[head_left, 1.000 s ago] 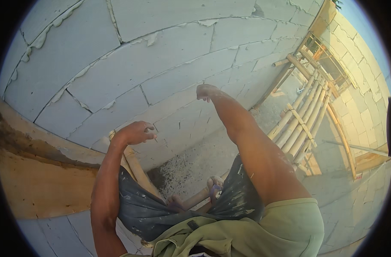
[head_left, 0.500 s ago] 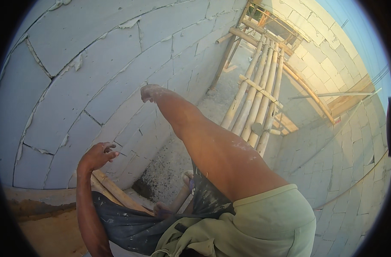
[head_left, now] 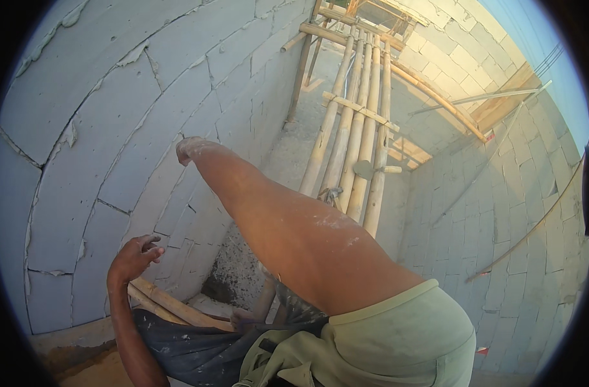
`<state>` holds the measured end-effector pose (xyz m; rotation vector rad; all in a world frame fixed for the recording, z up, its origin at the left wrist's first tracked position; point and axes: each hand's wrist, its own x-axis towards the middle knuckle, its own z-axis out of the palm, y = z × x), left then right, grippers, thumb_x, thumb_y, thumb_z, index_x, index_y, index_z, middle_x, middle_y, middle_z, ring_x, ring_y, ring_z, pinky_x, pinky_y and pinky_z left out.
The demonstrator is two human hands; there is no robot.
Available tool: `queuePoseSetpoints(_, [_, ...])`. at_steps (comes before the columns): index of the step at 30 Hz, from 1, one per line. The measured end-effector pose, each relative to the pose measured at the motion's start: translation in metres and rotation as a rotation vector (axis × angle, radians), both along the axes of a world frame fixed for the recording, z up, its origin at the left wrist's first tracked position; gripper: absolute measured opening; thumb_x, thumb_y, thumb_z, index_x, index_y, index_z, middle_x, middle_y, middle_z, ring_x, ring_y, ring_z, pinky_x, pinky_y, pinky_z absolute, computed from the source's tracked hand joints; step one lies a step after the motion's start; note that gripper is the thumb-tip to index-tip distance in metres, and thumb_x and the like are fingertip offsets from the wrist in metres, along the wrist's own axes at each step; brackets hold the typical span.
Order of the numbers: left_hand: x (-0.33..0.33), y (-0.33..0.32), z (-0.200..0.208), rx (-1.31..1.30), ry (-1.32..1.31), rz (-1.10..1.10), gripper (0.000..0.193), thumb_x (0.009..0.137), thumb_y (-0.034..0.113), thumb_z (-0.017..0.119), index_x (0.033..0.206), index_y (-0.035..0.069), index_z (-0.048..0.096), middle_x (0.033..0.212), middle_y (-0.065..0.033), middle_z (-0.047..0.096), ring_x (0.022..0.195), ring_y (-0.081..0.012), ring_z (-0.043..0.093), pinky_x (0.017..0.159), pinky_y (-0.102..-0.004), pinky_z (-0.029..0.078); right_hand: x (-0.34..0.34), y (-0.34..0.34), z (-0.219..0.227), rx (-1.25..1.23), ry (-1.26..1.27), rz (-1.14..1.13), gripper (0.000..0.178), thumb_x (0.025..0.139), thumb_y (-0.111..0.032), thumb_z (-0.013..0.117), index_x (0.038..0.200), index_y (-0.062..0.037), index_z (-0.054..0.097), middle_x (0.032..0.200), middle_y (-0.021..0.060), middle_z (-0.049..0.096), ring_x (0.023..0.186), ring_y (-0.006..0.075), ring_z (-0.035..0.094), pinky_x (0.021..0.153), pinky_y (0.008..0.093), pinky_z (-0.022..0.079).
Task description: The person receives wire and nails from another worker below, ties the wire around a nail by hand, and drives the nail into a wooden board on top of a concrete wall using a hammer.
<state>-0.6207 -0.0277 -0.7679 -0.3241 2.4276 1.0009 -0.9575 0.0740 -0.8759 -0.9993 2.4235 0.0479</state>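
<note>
Along the grey-white block wall, my right arm reaches across to the left. My dusty right hand is at the wall, on a joint between blocks, with its fingers curled in. Whatever it may hold is hidden or too small to make out. Lower down, my left hand hangs close to the same wall with bent fingers apart and nothing in them. Rough mortar ridges stick out of several joints around both hands.
A walkway of bamboo poles, tied with a crosspiece, runs ahead to the right. On it lie a round grey thing and a small crumpled thing. More poles lie beneath my left arm. Another block wall stands right.
The view has shifted, so the walkway and walls sit further left. My right hand has gone slightly down and left in the picture, still at the wall; my left hand keeps its bent fingers.
</note>
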Motion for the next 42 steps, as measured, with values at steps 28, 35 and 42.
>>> queuePoseSetpoints(28, [-0.008,0.009,-0.016,0.07,-0.107,0.03,0.06,0.093,0.025,0.066,0.137,-0.013,0.053,0.107,-0.0168,0.07,0.084,-0.0169,0.068,0.07,-0.0301,0.055,0.003,-0.005,0.006,-0.189,-0.019,0.008,0.031,0.071,-0.015,0.073,0.102,-0.012,0.078,0.103,0.0084,0.076,0.095,0.0283,0.073,0.078,0.0448,0.059])
queuePoseSetpoints(35, [-0.021,0.014,-0.027,0.049,-0.157,-0.003,0.06,0.094,0.028,0.063,0.138,-0.012,0.052,0.105,-0.0151,0.07,0.084,-0.0163,0.067,0.071,-0.0296,0.054,0.016,0.013,0.027,-0.153,-0.004,-0.014,0.032,0.073,-0.016,0.074,0.105,-0.0131,0.078,0.107,0.0077,0.076,0.098,0.0285,0.073,0.08,0.045,0.059])
queuePoseSetpoints(42, [-0.022,0.008,-0.03,0.022,-0.166,0.038,0.055,0.097,0.024,0.065,0.139,-0.01,0.053,0.104,-0.0155,0.071,0.084,-0.0161,0.067,0.071,-0.0296,0.054,0.033,0.007,0.042,-0.117,0.014,-0.011,0.033,0.075,-0.018,0.075,0.108,-0.0142,0.078,0.11,0.007,0.076,0.101,0.0287,0.073,0.082,0.0451,0.06])
